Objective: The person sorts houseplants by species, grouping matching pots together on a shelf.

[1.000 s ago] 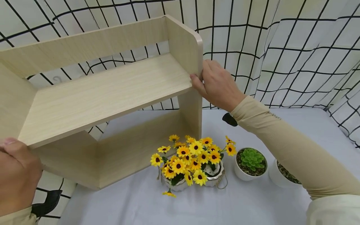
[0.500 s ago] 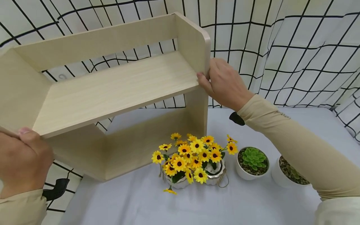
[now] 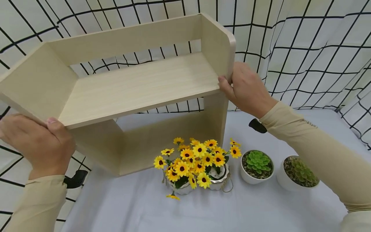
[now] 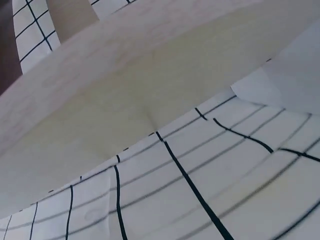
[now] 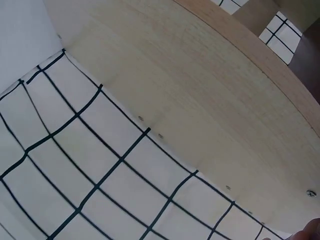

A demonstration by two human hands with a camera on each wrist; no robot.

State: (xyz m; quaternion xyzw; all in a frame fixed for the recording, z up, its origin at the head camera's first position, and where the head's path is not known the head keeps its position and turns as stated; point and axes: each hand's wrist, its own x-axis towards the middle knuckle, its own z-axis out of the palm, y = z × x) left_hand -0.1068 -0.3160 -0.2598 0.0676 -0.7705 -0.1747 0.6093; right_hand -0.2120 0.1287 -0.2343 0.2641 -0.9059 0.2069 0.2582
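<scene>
A light wooden two-tier shelf (image 3: 139, 87) stands at an angle over the back left of the table. My left hand (image 3: 40, 141) grips its left side panel, with the thumb on the front edge beside the upper board. At the opposite end, my right hand (image 3: 249, 90) holds the right panel at the same level, thumb on the front edge. The wrist views show the outer faces of the side panels close up; a fingertip (image 5: 310, 232) shows at the lower right in the right wrist view. Whether the shelf's base rests fully on the table cannot be told.
Yellow artificial sunflowers (image 3: 188, 161) in white pots stand before the shelf's right part. To their right are a potted green succulent (image 3: 258, 161) and another potted succulent (image 3: 302, 170), close under my right forearm. A white cloth covers the table (image 3: 139, 206); black-gridded curtain (image 3: 313, 64) hangs behind.
The shelf has shifted right, its left end also swinging back a little. Both hands have moved right with it, keeping their hold. The flowers and succulents stay where they were.
</scene>
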